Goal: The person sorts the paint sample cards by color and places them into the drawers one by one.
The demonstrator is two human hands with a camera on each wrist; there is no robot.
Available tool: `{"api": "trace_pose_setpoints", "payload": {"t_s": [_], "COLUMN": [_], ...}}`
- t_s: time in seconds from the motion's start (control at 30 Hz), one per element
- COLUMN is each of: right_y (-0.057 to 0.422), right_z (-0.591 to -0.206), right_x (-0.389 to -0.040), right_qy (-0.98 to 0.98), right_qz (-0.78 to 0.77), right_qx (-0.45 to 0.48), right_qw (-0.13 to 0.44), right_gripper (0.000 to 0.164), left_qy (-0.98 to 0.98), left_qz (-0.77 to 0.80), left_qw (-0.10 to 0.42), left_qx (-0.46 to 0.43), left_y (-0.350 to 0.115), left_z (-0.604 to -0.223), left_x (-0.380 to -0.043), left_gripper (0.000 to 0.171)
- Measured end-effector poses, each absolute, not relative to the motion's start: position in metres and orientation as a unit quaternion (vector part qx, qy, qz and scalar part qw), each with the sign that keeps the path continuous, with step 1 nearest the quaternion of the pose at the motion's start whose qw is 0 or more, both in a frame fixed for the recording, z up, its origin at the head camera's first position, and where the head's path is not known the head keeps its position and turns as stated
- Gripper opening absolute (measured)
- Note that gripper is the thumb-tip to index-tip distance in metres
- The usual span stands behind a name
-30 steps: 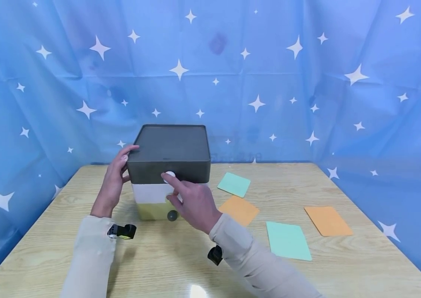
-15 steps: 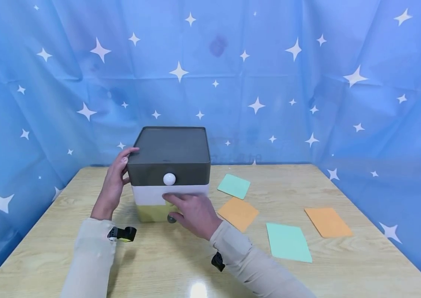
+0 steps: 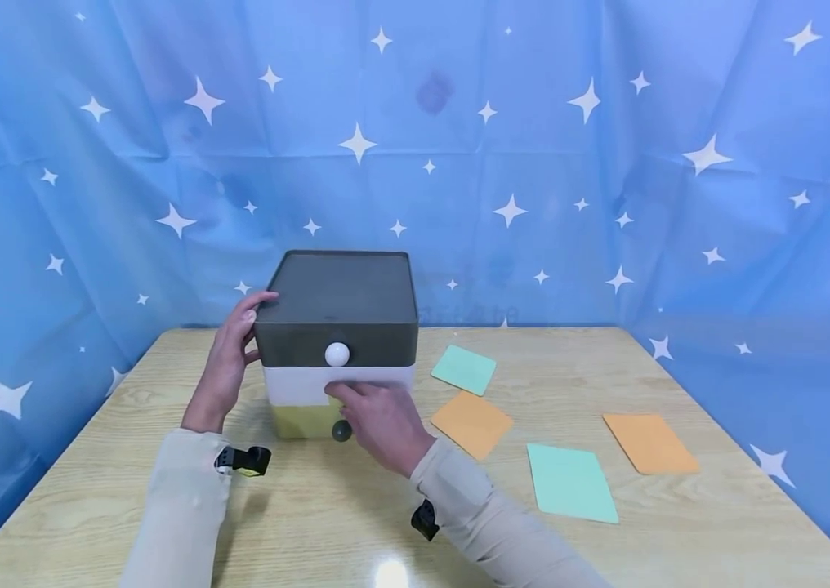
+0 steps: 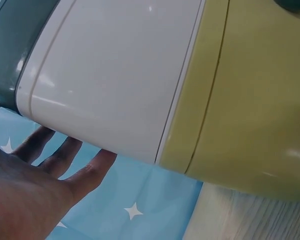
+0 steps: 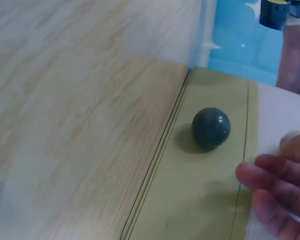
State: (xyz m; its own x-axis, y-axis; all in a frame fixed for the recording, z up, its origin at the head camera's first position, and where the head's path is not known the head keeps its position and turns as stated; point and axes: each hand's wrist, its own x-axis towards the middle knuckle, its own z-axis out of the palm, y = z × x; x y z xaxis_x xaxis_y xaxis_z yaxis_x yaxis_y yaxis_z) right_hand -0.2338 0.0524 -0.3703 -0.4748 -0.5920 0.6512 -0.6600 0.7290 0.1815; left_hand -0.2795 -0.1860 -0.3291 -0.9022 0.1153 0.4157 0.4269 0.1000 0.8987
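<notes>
A small three-drawer box (image 3: 345, 286) stands on the table, dark grey on top, white in the middle and yellow-green below. My left hand (image 3: 227, 351) rests against its left side, one finger over the top edge. In the left wrist view, its spread fingers (image 4: 92, 172) touch the white side. My right hand (image 3: 389, 425) pinches the pale yellow knob (image 5: 291, 134) of the white drawer (image 3: 290, 384), mostly hidden by the fingers. A white knob (image 3: 337, 354) sits on the top drawer, and a dark knob (image 5: 211, 128) on the bottom one. All drawers are closed.
On the wooden table (image 3: 312, 523), right of the box, lie two mint-green squares, one near (image 3: 573, 482) and one far (image 3: 464, 370). Two orange squares lie there as well, one nearer the box (image 3: 471, 423), one farther right (image 3: 650, 443). A blue star-patterned curtain (image 3: 459, 180) hangs behind.
My right hand has left the white knob of the top drawer and come down to the middle drawer's yellow knob. The left hand stays against the box.
</notes>
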Motion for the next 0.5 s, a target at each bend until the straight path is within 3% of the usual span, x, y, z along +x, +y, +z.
{"api": "trace_pose_setpoints", "payload": {"t_s": [0.5], "right_y": [0.057], "right_z": [-0.365], "right_x": [-0.207], "right_qy": [-0.842], "right_qz": [0.013], "right_qx": [0.394], "right_qw": [0.369], "right_gripper": [0.025], "left_qy": [-0.733], "left_qz": [-0.644], "left_qw": [0.081], "left_qx": [-0.203], "left_y": [-0.193], "left_z": [-0.328], "left_x": [-0.281], "left_gripper": [0.053]}}
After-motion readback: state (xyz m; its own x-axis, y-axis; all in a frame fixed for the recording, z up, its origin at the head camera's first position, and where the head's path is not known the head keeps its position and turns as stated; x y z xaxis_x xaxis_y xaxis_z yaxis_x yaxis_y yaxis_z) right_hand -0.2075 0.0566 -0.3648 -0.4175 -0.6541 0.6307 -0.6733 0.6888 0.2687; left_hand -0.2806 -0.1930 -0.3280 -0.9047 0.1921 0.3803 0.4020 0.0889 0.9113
